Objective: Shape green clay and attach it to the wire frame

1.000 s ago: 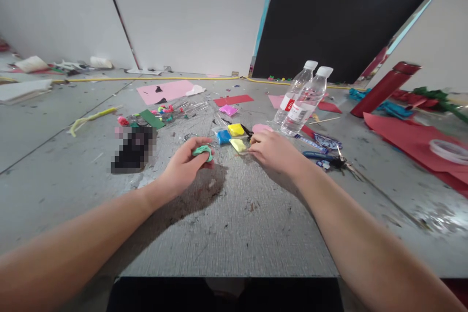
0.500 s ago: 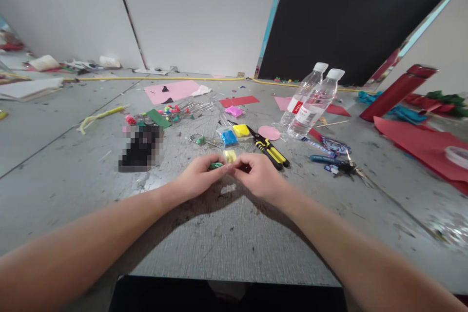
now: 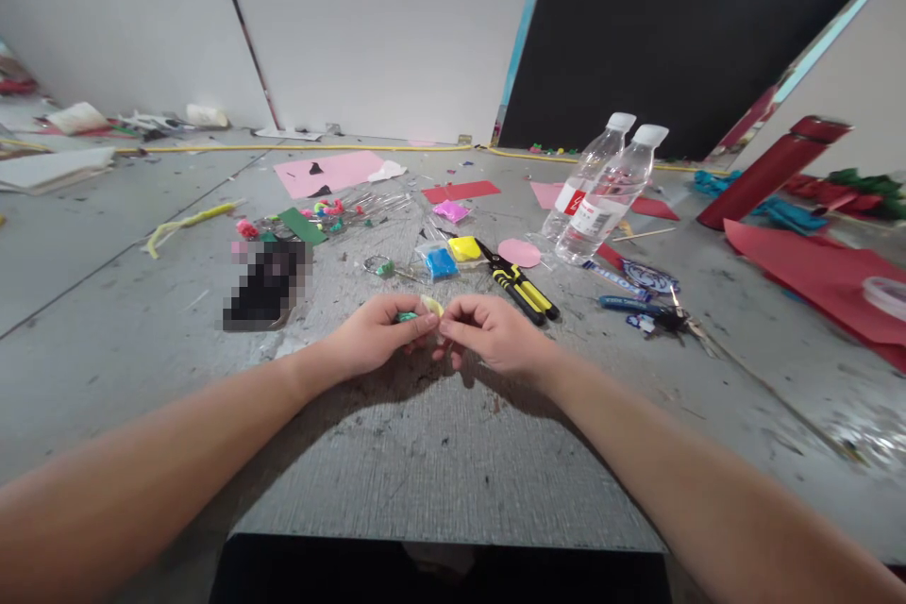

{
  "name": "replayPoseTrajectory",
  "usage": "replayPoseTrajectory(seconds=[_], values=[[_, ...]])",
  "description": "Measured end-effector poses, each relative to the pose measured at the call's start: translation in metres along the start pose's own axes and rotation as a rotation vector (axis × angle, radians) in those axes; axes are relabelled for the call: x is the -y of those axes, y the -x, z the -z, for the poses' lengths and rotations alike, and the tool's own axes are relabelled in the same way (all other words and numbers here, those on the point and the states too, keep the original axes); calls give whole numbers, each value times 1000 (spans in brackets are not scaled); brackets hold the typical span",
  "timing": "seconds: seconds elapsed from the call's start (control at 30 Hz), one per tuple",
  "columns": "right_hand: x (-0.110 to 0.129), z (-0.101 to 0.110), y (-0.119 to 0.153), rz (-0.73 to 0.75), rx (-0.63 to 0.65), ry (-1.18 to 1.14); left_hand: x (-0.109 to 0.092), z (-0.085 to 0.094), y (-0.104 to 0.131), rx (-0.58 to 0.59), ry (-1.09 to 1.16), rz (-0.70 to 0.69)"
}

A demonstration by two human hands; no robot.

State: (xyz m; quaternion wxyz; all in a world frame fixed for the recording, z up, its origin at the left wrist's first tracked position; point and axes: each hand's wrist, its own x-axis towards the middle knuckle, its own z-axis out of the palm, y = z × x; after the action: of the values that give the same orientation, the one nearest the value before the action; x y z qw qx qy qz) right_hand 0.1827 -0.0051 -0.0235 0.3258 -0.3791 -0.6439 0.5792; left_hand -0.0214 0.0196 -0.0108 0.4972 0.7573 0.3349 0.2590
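Note:
My left hand (image 3: 374, 336) and my right hand (image 3: 499, 336) meet above the grey table, thumbs and fingertips pinched together. Between them is a small pale yellow packet (image 3: 432, 305), mostly covered by the fingers. Something green (image 3: 406, 315) shows inside the curl of my left hand; its shape is hidden. Just beyond the hands lie a blue clay packet (image 3: 441, 263), a bright yellow clay packet (image 3: 465, 249) and black-and-yellow pliers (image 3: 522, 288). A small ring of wire with a green bit (image 3: 384, 268) lies to their left.
A blurred phone (image 3: 265, 288) lies at left, near a green paper piece (image 3: 301, 226) and beaded wires. Two clear bottles (image 3: 598, 208) stand at right, with keys (image 3: 672, 321) in front. A red flask (image 3: 771, 175) leans farther right beside red paper (image 3: 799, 274).
The pale yellow packet has tipped and sunk closer between my fingertips, so less of it shows. My right hand's lower fingers have come into view underneath. The view has shifted slightly.

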Motion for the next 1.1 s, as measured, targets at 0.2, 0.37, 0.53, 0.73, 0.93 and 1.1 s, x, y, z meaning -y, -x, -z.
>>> replayPoseTrajectory(seconds=[0.2,0.37,0.53,0.73,0.93,1.1], values=[[-1,-6,-3,153,-274,381,-2,-1,1,-16,-58,35],[3,-2,-2,266,-465,570,-4,-7,1,-41,-158,54],[9,-4,6,384,-304,931,-4,-11,1,-69,-235,23],[10,-12,7,318,-360,1245,-5,-13,0,-172,-330,-95],[0,-3,1,457,-401,902,-3,-13,1,-214,-340,-139],[-8,9,-4,413,-441,338,0,-3,-1,-498,-238,-28]])
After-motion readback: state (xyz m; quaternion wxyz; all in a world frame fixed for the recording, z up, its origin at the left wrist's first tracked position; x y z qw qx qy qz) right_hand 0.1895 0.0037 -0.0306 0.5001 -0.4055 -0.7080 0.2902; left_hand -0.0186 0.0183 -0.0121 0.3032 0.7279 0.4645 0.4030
